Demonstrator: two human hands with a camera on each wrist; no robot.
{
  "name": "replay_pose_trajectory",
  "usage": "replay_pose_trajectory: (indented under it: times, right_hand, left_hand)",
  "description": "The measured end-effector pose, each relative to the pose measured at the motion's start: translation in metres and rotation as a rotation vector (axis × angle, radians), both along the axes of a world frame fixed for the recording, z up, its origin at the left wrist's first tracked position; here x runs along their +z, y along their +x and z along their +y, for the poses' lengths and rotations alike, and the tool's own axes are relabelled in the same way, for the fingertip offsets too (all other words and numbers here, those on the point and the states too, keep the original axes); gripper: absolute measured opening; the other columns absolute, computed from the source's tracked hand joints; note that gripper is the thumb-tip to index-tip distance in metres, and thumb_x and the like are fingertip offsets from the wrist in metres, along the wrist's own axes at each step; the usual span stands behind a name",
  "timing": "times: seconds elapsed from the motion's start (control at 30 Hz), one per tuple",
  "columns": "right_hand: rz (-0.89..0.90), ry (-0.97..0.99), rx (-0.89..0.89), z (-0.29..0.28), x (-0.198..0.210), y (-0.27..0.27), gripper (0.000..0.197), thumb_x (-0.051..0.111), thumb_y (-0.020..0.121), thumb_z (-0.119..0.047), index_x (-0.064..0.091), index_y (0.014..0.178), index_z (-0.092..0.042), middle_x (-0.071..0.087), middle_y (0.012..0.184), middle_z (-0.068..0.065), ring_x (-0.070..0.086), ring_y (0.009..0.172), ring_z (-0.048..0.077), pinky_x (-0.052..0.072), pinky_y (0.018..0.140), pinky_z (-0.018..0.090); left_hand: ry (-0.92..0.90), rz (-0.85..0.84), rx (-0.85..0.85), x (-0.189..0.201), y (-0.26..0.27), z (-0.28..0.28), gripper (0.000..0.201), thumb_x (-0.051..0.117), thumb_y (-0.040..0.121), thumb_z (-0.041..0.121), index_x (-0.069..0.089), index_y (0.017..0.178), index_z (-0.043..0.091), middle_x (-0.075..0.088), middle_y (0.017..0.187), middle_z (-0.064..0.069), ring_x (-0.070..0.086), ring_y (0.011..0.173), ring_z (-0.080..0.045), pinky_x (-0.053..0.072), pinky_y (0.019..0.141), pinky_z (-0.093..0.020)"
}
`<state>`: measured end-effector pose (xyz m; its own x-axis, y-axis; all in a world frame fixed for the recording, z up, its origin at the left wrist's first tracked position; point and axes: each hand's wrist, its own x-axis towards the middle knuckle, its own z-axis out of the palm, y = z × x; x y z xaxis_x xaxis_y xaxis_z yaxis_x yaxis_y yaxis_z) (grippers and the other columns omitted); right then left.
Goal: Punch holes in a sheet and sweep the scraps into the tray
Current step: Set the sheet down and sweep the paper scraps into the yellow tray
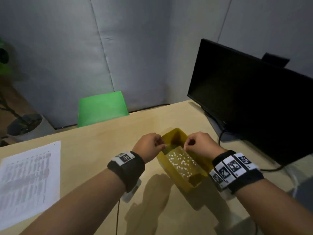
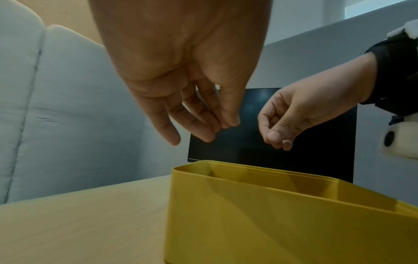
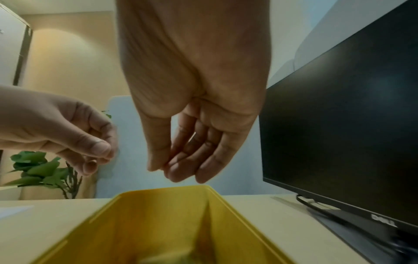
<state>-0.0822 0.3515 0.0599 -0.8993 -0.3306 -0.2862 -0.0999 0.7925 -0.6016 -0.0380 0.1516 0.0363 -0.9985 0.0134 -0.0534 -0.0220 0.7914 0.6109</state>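
Observation:
A yellow tray (image 1: 163,165) stands on the wooden table, its floor strewn with small white paper scraps (image 1: 182,162). My left hand (image 1: 163,146) hovers over the tray's far left rim, and my right hand (image 1: 186,146) over its far right rim. In the wrist views the left hand (image 2: 210,130) and right hand (image 3: 178,171) hang above the tray (image 2: 248,214) (image 3: 158,214). Their fingers point down, loosely bunched against the thumbs, and nothing shows between them. The printed sheet (image 1: 28,180) lies flat at the table's left.
A dark monitor (image 1: 250,99) on a stand fills the right back of the table, with a cable (image 1: 271,169) trailing beside it. A green chair (image 1: 101,107) stands behind the table. A potted plant (image 1: 25,124) sits on the floor at the left.

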Motion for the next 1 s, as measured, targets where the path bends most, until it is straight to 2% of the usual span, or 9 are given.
replay_pose_trajectory:
  times: [0.1,0.23,0.37,0.53,0.7,0.9,1.0]
  right_hand:
    - [-0.019,0.043,-0.006,0.018,-0.010,-0.003,0.006,0.065,0.086,-0.014,0.071,0.085,-0.015,0.068,0.087,-0.002,0.060,0.085,0.010,0.044,0.077,0.026]
    - [-0.057,0.086,0.007,0.028,-0.025,-0.007,0.007,0.064,0.086,-0.013,0.071,0.088,-0.012,0.068,0.090,0.001,0.061,0.088,0.014,0.047,0.081,0.028]
    - [-0.083,0.117,0.041,0.026,-0.036,-0.011,0.011,0.064,0.088,-0.018,0.074,0.093,-0.014,0.069,0.098,0.001,0.061,0.096,0.017,0.047,0.089,0.030]
    - [-0.098,0.147,0.061,0.024,-0.044,-0.015,0.019,0.058,0.093,-0.020,0.073,0.104,-0.015,0.069,0.110,0.003,0.061,0.105,0.020,0.048,0.095,0.034]
    - [-0.079,0.135,0.074,0.024,-0.043,-0.015,0.015,0.064,0.089,-0.020,0.075,0.099,-0.015,0.071,0.105,0.002,0.062,0.102,0.018,0.049,0.093,0.031]
    - [-0.034,0.073,0.059,0.027,-0.037,-0.011,0.008,0.071,0.083,-0.018,0.071,0.088,-0.012,0.071,0.090,0.000,0.064,0.091,0.015,0.053,0.090,0.035]
    - [-0.017,0.050,0.052,0.028,-0.030,-0.011,0.008,0.070,0.084,-0.017,0.071,0.088,-0.010,0.071,0.090,0.002,0.064,0.090,0.015,0.052,0.088,0.033]
  left_hand:
    - [-0.055,-0.042,-0.053,-0.007,-0.012,0.018,0.019,0.059,0.090,0.031,0.068,0.097,0.017,0.059,0.093,0.001,0.056,0.086,-0.017,0.039,0.071,-0.027]
    - [-0.239,-0.088,-0.198,-0.017,-0.022,0.034,0.026,0.050,0.094,0.034,0.067,0.108,0.020,0.060,0.105,-0.001,0.057,0.092,-0.020,0.035,0.068,-0.027]
    - [-0.316,-0.115,-0.295,-0.022,-0.027,0.043,0.029,0.042,0.098,0.032,0.064,0.113,0.022,0.056,0.110,0.002,0.055,0.099,-0.017,0.035,0.072,-0.025]
    - [-0.394,-0.110,-0.325,-0.023,-0.034,0.048,0.027,0.043,0.097,0.032,0.066,0.110,0.023,0.057,0.108,0.002,0.056,0.097,-0.018,0.037,0.069,-0.026]
    - [-0.428,-0.125,-0.309,-0.022,-0.037,0.047,0.023,0.051,0.092,0.032,0.071,0.098,0.023,0.061,0.105,0.000,0.058,0.097,-0.020,0.048,0.072,-0.033]
    - [-0.386,-0.062,-0.267,-0.020,-0.035,0.048,0.013,0.061,0.087,0.034,0.067,0.086,0.023,0.057,0.092,0.005,0.058,0.086,-0.018,0.041,0.062,-0.027]
    - [-0.328,-0.011,-0.240,-0.017,-0.035,0.048,0.011,0.058,0.089,0.030,0.066,0.087,0.023,0.048,0.087,0.009,0.050,0.078,-0.012,0.027,0.053,-0.018]
